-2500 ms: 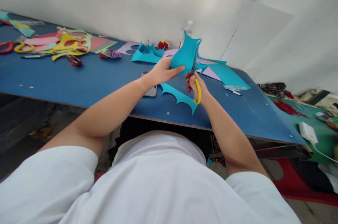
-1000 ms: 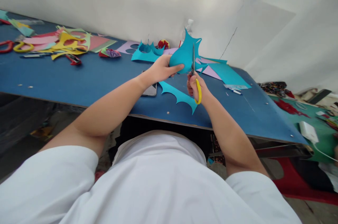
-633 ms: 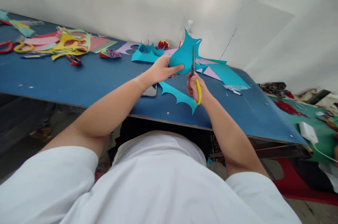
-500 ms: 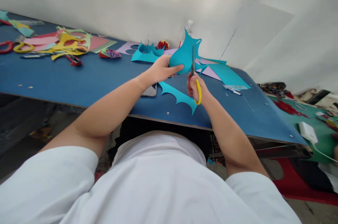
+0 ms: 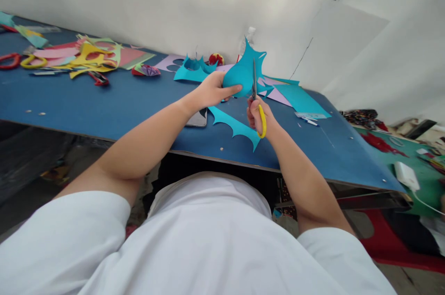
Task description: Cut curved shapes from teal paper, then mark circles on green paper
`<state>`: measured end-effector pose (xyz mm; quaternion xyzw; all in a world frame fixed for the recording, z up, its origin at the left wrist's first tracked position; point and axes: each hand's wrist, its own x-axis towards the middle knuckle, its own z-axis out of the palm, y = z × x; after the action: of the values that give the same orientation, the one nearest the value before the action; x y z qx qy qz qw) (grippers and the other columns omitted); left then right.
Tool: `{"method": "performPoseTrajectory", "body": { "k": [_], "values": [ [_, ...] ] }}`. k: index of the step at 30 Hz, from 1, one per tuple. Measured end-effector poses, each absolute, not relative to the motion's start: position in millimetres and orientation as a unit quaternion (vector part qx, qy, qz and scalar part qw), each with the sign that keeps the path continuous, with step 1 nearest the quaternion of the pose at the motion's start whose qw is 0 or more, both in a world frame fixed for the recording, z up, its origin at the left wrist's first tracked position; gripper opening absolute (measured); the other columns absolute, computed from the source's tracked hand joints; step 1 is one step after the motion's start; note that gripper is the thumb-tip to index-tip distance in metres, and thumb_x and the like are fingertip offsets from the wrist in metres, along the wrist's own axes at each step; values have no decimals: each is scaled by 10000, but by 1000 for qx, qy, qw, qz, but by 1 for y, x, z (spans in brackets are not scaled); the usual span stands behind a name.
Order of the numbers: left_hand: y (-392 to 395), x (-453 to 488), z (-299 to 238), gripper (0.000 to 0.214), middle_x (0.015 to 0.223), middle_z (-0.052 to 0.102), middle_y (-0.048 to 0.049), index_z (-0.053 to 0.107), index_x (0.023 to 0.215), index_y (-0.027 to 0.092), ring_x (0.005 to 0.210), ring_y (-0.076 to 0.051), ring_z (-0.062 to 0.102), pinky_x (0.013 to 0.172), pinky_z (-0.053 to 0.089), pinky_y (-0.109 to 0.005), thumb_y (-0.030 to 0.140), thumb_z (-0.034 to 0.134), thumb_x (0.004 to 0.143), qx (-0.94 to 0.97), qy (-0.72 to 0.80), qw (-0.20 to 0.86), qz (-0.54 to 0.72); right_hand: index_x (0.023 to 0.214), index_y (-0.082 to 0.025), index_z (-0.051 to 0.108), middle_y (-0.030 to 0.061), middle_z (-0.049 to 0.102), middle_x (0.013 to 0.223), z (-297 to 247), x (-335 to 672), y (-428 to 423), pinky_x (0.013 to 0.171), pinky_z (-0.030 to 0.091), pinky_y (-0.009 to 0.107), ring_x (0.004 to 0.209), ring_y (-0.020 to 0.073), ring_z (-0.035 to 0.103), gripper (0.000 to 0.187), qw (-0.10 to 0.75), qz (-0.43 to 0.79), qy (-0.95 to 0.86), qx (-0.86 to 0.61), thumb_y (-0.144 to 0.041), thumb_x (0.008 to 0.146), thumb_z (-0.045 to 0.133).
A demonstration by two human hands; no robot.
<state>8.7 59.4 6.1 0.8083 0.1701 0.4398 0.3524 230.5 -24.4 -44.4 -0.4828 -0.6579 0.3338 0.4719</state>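
Blue paper (image 5: 239, 75) against scissors (image 5: 255, 91)

From afar, I see the left hand (image 5: 212, 90) pinching the paper's left side above the table (image 5: 139, 105), thumb over its face. The right hand (image 5: 257, 112) curls around the scissors' handles, 1 blade showing over the paper. A scalloped strip (image 5: 239, 127) lies nearer.
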Motion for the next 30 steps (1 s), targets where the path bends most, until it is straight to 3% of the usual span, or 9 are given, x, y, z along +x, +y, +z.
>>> {"method": "performPoseTrajectory", "body": {
  "k": [16, 22, 30],
  "values": [
    [60, 7, 5, 462, 612, 574, 3, 580, 679, 222, 582, -125, 499, 548, 389, -285, 423, 867, 980, 800, 189, 347, 452, 984, -306, 472, -68, 387, 655, -41, 227, -28, 491, 306, 331, 536, 150, 385, 990, 484, 343, -651, -474, -1248, 697, 577],
    [62, 7, 5, 474, 613, 555, 22, 562, 722, 235, 566, -120, 484, 537, 382, -281, 489, 866, 981, 794, 177, 348, 467, 1011, -295, 476, -68, 386, 660, -41, 227, -29, 505, 336, 334, 549, 146, 414, 988, 482, 344, -649, -477, -1236, 726, 579],
    [67, 8, 1, 459, 627, 560, 19, 577, 761, 237, 582, -132, 503, 539, 382, -287, 510, 864, 993, 789, 165, 346, 480, 1010, -296, 502, -59, 416, 661, -40, 226, -30, 480, 287, 309, 542, 142, 395, 986, 483, 344, -647, -479, -1237, 724, 575]
  ]
}}
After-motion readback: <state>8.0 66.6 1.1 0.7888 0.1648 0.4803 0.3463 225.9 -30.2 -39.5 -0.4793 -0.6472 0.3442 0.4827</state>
